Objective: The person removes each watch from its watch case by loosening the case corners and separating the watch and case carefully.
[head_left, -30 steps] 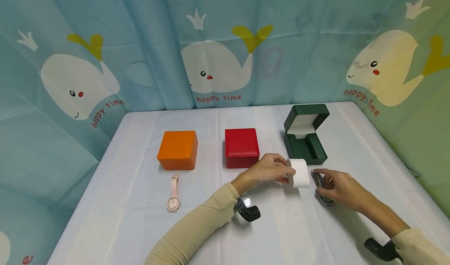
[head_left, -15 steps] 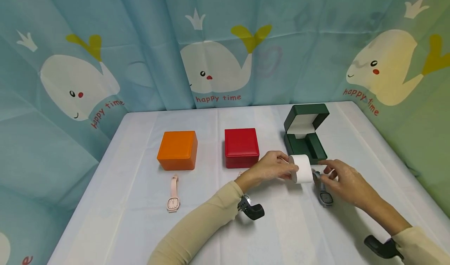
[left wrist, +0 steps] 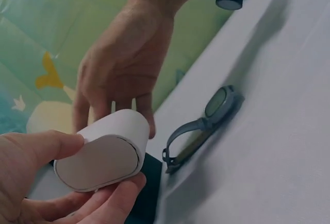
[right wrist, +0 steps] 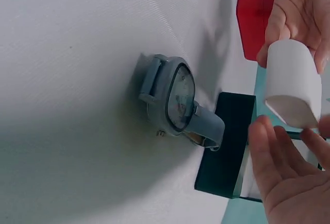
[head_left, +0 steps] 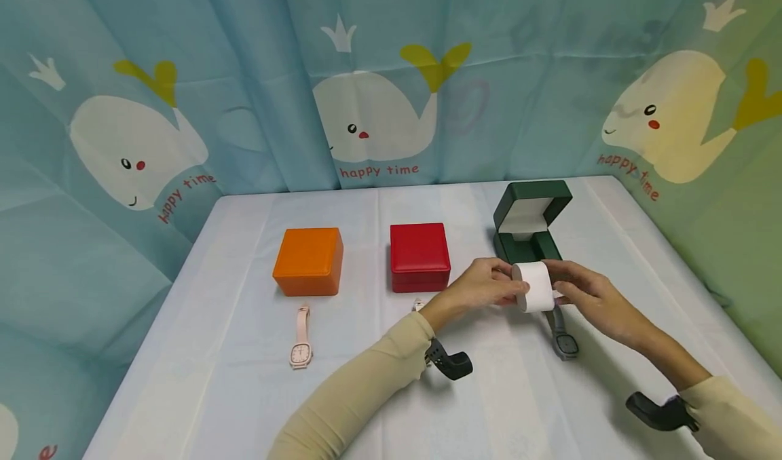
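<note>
My left hand grips a white oval watch cushion by its left end, just above the table in front of the open dark green box. The straight fingertips of my right hand touch the cushion's right end. A grey watch lies flat on the table under that hand, with nothing holding it. The left wrist view shows the cushion between thumb and fingers, the right hand behind it and the watch. In the right wrist view are the watch, cushion and green box.
A shut red box and a shut orange box stand left of the green one. A pink watch lies in front of the orange box. Part of another watch shows beside my left forearm. Whale-print curtains close in the table.
My right hand left the grey watch, which stays on the table, and rose to the cushion's right end. My left hand carried the cushion back and right, toward the green box.
</note>
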`<state>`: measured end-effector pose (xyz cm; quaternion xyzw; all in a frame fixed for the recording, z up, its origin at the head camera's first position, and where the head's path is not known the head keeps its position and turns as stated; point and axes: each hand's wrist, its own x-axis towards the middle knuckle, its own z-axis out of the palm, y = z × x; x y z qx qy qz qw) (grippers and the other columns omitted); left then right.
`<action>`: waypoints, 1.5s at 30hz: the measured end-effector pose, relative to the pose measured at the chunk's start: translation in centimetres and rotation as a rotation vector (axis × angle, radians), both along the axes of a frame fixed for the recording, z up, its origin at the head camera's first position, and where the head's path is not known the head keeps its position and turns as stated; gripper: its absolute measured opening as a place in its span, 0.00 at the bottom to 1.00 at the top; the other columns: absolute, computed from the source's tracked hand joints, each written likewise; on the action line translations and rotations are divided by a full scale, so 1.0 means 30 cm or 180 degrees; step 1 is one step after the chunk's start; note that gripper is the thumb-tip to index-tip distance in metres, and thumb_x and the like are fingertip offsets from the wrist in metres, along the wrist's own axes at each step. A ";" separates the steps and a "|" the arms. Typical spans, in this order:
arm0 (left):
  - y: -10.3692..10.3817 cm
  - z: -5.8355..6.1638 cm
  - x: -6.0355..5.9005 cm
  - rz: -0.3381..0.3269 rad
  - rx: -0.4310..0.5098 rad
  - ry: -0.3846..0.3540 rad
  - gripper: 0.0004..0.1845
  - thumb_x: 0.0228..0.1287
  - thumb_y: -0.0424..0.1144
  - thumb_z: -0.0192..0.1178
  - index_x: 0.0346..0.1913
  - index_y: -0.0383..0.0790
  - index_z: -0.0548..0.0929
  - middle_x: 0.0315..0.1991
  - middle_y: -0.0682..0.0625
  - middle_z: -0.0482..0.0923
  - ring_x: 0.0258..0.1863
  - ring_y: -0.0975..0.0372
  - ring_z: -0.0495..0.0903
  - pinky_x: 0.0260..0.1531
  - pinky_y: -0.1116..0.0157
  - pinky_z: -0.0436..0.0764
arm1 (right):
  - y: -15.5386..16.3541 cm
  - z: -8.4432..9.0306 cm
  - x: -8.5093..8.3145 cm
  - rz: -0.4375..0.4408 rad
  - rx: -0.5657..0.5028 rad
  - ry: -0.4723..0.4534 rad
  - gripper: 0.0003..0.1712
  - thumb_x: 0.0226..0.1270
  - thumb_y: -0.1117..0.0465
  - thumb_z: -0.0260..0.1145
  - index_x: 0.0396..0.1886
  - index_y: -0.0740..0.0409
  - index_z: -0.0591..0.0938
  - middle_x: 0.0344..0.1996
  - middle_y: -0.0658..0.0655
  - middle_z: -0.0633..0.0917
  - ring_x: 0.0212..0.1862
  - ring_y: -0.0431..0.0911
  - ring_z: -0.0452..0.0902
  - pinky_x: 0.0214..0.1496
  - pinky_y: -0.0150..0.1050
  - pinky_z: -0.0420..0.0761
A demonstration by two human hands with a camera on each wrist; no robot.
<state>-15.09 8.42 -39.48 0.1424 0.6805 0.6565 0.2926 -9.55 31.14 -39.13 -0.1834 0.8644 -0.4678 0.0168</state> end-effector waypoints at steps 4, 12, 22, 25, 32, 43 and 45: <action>0.011 -0.003 0.002 0.0032 0.0066 -0.0023 0.13 0.66 0.30 0.68 0.50 0.30 0.79 0.34 0.49 0.85 0.34 0.57 0.87 0.41 0.61 0.86 | -0.003 0.013 -0.008 -0.0041 -0.0175 -0.0230 0.27 0.82 0.65 0.52 0.74 0.71 0.63 0.64 0.73 0.72 0.53 0.31 0.76 0.47 0.32 0.82; 0.030 -0.005 0.005 0.0157 0.0144 -0.0032 0.17 0.68 0.34 0.67 0.55 0.30 0.79 0.39 0.48 0.86 0.36 0.56 0.88 0.42 0.61 0.86 | 0.035 0.033 -0.033 -0.0124 -0.0264 -0.0625 0.29 0.80 0.59 0.59 0.76 0.58 0.67 0.63 0.60 0.73 0.53 0.38 0.79 0.47 0.38 0.83; 0.023 -0.003 0.018 0.0089 -0.0413 0.0938 0.21 0.74 0.39 0.60 0.65 0.34 0.79 0.56 0.50 0.81 0.49 0.63 0.83 0.44 0.70 0.81 | 0.077 0.020 -0.094 -0.0289 -0.0450 -0.0449 0.25 0.80 0.63 0.59 0.72 0.59 0.69 0.56 0.50 0.75 0.49 0.37 0.80 0.45 0.33 0.84; 0.028 -0.001 0.023 0.0054 -0.0903 0.1472 0.22 0.73 0.43 0.59 0.66 0.39 0.79 0.62 0.53 0.77 0.57 0.67 0.77 0.53 0.70 0.76 | 0.085 0.020 -0.113 -0.0337 -0.0514 -0.0422 0.24 0.80 0.64 0.59 0.72 0.53 0.71 0.55 0.49 0.75 0.49 0.36 0.79 0.45 0.32 0.83; 0.051 -0.013 0.019 -0.0254 -0.1855 0.2447 0.27 0.74 0.48 0.57 0.71 0.42 0.74 0.71 0.55 0.67 0.69 0.69 0.66 0.64 0.69 0.68 | 0.087 0.027 -0.159 -0.0401 -0.0417 -0.0372 0.25 0.80 0.60 0.59 0.73 0.56 0.70 0.58 0.54 0.73 0.50 0.34 0.78 0.47 0.29 0.81; 0.086 -0.042 0.027 -0.0969 -0.3101 0.3081 0.31 0.77 0.55 0.51 0.75 0.43 0.69 0.78 0.56 0.58 0.76 0.68 0.54 0.66 0.69 0.66 | 0.076 0.004 -0.214 -0.0383 -0.0212 -0.0389 0.32 0.80 0.60 0.59 0.75 0.69 0.63 0.65 0.74 0.69 0.49 0.28 0.75 0.46 0.26 0.79; 0.088 -0.037 0.027 -0.1053 -0.3242 0.3141 0.31 0.77 0.55 0.51 0.75 0.44 0.70 0.78 0.57 0.58 0.76 0.68 0.53 0.66 0.69 0.65 | 0.070 0.002 -0.221 -0.0335 -0.0159 -0.0371 0.32 0.80 0.60 0.59 0.75 0.69 0.62 0.65 0.75 0.69 0.49 0.27 0.75 0.47 0.24 0.78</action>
